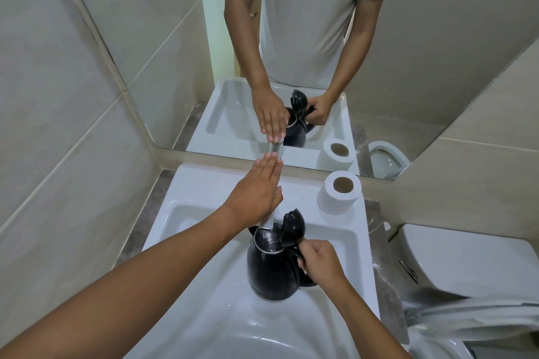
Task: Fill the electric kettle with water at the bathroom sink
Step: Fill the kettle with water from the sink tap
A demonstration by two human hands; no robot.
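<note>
Right hand (319, 259) grips the kettle (272, 265) handle, holding it upright in the sink (186, 242), lid (293, 226) open, mouth under the spout (268, 220). Left hand (256, 189) lies flat, fingers extended, on the tap; best keep mouth centred, open tap gently.

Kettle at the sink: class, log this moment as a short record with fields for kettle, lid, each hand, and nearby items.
kettle: black kettle, in the sink basin, mouth under the tap spout
lid: lid flipped open
left hand: left hand flat on the tap
right hand: right hand gripping the handle
nearby: toilet roll on the sink ledge
</note>
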